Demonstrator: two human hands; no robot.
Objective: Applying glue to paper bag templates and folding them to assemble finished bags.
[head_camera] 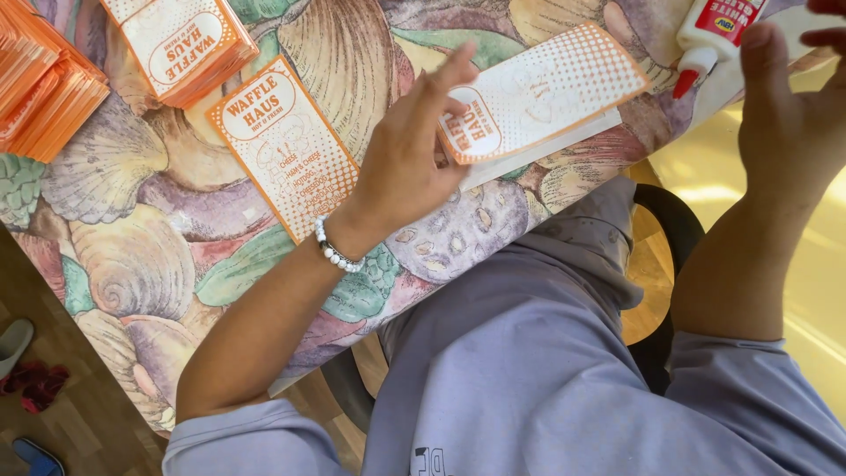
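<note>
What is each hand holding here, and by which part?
The left hand holds an orange-and-white paper bag by its printed end, pinched at the edge. The right hand grips a white glue bottle around its body, red nozzle pointing down at the bag.

Glue bottle point(718, 35) cut off at top edge; orange stack point(40, 84) cropped left.

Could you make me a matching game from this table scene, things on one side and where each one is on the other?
Things:
1. glue bottle
2. orange-and-white paper sleeve
3. stack of sleeves
4. bead bracelet

Places:
A. around the left wrist
B. piled at the table's far side
C. in the right hand
D. pinched in the left hand

Pairs: 1-C, 2-D, 3-B, 4-A
</note>
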